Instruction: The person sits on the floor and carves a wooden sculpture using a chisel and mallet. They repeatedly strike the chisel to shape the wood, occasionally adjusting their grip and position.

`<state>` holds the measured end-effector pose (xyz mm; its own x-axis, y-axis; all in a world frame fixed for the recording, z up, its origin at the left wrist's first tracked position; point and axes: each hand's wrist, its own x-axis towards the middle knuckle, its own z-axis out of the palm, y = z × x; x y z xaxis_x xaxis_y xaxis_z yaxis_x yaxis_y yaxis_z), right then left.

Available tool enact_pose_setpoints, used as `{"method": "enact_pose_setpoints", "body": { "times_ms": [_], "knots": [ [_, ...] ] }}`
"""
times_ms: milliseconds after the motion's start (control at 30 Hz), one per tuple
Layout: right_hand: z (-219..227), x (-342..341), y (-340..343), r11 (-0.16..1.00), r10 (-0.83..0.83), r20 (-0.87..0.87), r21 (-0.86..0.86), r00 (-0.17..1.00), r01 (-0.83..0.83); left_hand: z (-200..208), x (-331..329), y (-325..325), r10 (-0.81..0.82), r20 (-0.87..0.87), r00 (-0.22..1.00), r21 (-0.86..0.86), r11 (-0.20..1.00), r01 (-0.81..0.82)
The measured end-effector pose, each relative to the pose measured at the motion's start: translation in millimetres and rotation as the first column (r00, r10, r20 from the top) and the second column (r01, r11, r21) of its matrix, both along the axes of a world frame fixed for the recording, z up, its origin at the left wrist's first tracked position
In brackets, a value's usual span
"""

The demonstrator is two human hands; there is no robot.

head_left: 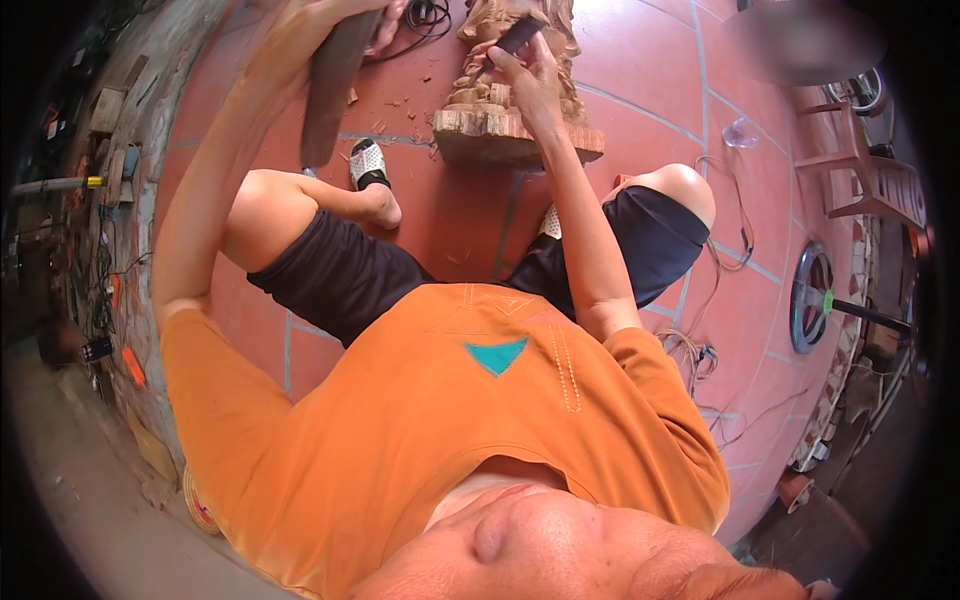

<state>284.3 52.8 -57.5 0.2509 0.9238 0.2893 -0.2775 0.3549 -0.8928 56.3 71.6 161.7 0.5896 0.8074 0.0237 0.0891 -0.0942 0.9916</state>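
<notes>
Ahead of me on the tiles stands a carved wooden figure [490, 95] on a rough wooden base [500, 140]; its top runs out of view. At the upper left, my left hand [382, 28] is closed around a long, flat, dark brown wooden club [336, 90], which points down toward me. My right hand [527, 68] reaches over the carving, its fingers closed on a short dark handle-like piece [518, 35]. Whether a blade extends from that piece is hidden. Both forearms are stretched forward over my knees.
Wood shavings [385, 127] lie left of the carving, near a coiled black cable [428, 18]. Brown cords [690, 345] trail over the floor to the right, near a dark wheel-like ring [812, 297] and a wooden chair [860, 165]. Wood pieces [108, 110] line the left wall.
</notes>
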Motion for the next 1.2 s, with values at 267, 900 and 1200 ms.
{"method": "enact_pose_setpoints", "body": {
  "times_ms": [267, 900, 1200],
  "knots": [
    [-51.7, -2.9, -25.8, 0.964, -0.094, -0.238, -0.266, 0.967, 0.028, -48.0, 31.2, 43.0, -0.077, -0.41, 0.909, 0.26, 0.945, 0.198],
    [-86.7, -29.6, -14.8, 0.953, -0.202, -0.165, -0.26, 0.965, 0.155, -57.1, 41.9, 49.2, -0.17, -0.563, 0.809, 0.408, 0.794, 0.451],
    [-86.2, -31.9, -15.7, 0.952, -0.199, -0.131, -0.262, 0.971, 0.16, -72.0, 35.4, 56.9, -0.137, -0.577, 0.805, 0.47, 0.751, 0.464]
  ]
}}
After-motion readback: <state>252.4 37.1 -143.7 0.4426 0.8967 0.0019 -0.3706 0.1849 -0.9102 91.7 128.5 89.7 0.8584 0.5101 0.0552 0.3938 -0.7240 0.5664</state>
